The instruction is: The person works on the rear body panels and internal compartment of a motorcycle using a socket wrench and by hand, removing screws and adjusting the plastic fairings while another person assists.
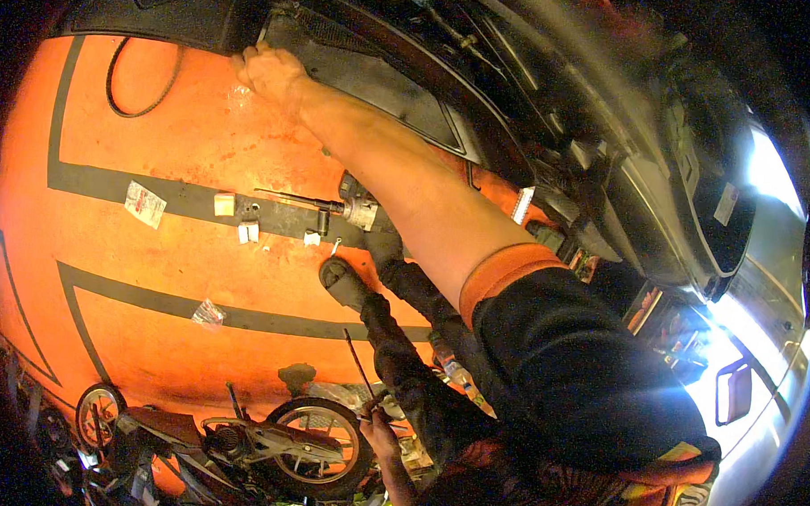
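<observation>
My right hand (pixel 273 73) stretches far out to the upper left, its fingers curled closed at the edge of a dark vehicle panel (pixel 375 82). Whatever those fingers hold, if anything, is hidden. Lower down, my left hand (pixel 382 433) grips a long thin dark rod (pixel 357 358) that looks like a screwdriver shaft; its tip points up and away from me. Beneath my right forearm, a power tool (pixel 360 213) with a long slim bit lies on the orange floor (pixel 145 288), partly covered by the arm.
Near my shoe (pixel 344 282) are a small wrench (pixel 336 246), small boxes (pixel 248 232) and paper packets (pixel 145 205). A clear plastic wrapper (pixel 208 313) lies farther left. A black cable loop (pixel 165 91) is at the upper left. A motorcycle (pixel 318 446) stands at the bottom; vehicle bodywork (pixel 597 126) fills the upper right.
</observation>
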Demonstrator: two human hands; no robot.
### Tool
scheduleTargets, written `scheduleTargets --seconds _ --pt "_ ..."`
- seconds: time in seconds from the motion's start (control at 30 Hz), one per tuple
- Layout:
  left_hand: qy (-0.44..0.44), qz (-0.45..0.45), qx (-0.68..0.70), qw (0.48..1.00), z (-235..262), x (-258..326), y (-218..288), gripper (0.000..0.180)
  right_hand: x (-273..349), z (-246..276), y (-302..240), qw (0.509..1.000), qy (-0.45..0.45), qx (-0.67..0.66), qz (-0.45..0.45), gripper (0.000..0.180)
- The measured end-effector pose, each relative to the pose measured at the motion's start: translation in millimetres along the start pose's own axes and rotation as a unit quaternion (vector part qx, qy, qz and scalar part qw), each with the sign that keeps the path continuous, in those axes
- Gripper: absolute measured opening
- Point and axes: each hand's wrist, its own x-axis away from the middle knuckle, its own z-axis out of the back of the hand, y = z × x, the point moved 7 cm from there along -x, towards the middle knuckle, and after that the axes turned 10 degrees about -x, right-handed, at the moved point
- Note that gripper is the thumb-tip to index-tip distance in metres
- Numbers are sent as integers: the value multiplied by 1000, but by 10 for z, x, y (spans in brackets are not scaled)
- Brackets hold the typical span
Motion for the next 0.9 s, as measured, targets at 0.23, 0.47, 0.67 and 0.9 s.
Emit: scheduleTargets --seconds 0.23,0.47,0.67,0.9 --pt "54 -144 -33 988 -18 166 376 21 250 352 372 921 210 -303 -129 26" --pt "-12 -101 -16 995 45 -1 -5 21 1305 677 885 938 292 -118 -147 25" --pt "-5 -143 23 989 133 -8 98 19 1441 554 1119 912 235 -202 -268 22" --pt "-381 110 759 516 90 -299 -667 34 1497 497 995 893 257 -237 -285 24"
